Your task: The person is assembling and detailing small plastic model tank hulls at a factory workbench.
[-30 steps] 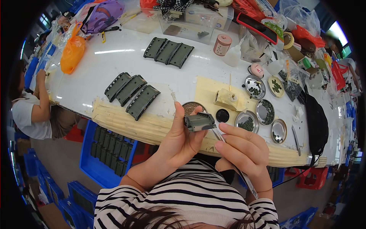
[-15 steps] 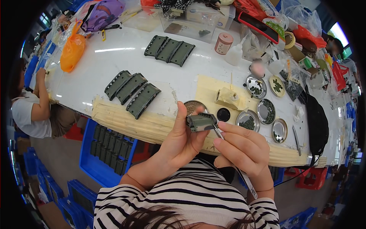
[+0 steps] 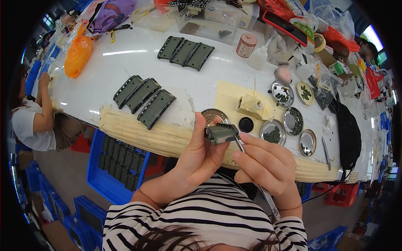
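Observation:
Between the thumb and fingers of my left hand (image 3: 193,157) is a curved green camouflage plastic part (image 3: 221,134) with dark ribbed ends. My right hand (image 3: 268,163) grips metal tweezers (image 3: 268,201) like a pen. Their tip meets the right end of the part; whether the tip pinches anything is too small to tell. Just beyond my left hand stands a round metal dish (image 3: 214,114) of small brownish pieces. A round black lid or cap (image 3: 246,124) lies beside it, and a metal dish (image 3: 279,140) of small green pieces is beyond my right hand.
Similar curved parts lie in two groups, one at left (image 3: 144,98) and one farther back (image 3: 185,53). Several more dishes (image 3: 307,154) and another tweezers-like tool (image 3: 326,154) are at right. A blue crate (image 3: 95,167) with rows of parts sits below the table. A person (image 3: 33,119) sits at far left.
The view has shifted very slightly. Both hands keep almost the same pose, with the tweezers still at the part's right end.

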### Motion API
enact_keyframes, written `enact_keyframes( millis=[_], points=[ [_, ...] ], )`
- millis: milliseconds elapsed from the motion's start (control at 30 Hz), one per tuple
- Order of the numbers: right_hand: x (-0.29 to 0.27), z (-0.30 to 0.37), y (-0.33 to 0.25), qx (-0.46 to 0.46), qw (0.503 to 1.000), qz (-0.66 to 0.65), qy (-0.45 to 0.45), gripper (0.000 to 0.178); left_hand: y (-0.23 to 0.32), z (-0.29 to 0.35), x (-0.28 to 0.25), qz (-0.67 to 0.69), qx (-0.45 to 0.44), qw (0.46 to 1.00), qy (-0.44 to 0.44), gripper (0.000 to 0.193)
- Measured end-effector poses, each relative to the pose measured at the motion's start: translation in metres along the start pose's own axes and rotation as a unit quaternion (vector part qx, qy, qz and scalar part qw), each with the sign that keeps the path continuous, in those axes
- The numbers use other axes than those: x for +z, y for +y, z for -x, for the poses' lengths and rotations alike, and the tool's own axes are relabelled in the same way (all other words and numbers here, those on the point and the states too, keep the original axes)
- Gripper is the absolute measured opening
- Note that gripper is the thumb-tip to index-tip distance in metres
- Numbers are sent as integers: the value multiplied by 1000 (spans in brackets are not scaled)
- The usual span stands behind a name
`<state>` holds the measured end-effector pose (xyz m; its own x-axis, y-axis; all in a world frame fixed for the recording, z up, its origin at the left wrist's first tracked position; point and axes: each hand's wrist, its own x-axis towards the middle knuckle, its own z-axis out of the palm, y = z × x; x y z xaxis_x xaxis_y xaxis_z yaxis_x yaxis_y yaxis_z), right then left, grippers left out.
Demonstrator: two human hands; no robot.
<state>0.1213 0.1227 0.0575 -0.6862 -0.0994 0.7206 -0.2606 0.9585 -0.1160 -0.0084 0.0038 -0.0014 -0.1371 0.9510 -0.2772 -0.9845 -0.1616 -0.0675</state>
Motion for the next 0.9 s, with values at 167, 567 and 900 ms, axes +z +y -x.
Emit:
enact_keyframes(
  millis=[167,567,900],
  points=[
    [2,3,-1,5,1000,9,3,32,-3,-1,0,-22,23,999,12,40],
    [2,6,-1,32,991,-105,75,36,15,-10,-7,-54,59,986,-144,63],
    [18,21,-17,41,981,-156,111,38,26,-18,-14,-172,85,956,-223,63]
  ],
)
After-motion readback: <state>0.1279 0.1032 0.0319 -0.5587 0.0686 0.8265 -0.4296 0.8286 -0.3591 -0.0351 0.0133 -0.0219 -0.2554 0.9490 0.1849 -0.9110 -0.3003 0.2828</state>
